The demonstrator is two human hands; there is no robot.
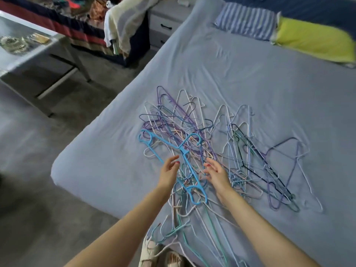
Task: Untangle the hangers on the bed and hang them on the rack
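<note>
Forearms: both reach forward from the bottom edge over the near end of the bed (250,78).
Left hand (169,172): fingers straight and relaxed, spread apart, holding nothing; its fingertips sit just beside the blue hanger's bar, and whether they touch it cannot be told.
Right hand (216,175): fingers loosely extended, holding nothing, over the middle of the tangle.
Hands together: apart, with the blue hanger (185,160) running between them.
Hangers (221,151): a tangled pile of thin wire ones (white, purple, teal, navy, pale pink) lying on the grey sheet, spilling towards the bed's near edge.
Blue hanger: thicker plastic, lying on top of the pile, its hook curling up behind the hands.
In the way: wire hooks and loops cross over and through each other all around the blue hanger, so no single one lies free.
Pillows: a striped pillow (248,20) and a yellow pillow (314,41) at the far end of the bed, well apart from the pile.
Table (28,53): left of the bed, metal-legged, with small items on top (too blurred to tell).
Cloth (123,26): pale, draped over something dark beside a drawer unit (163,26) near the bed's far corner.
Floor (38,180): grey, left of the bed.
</note>
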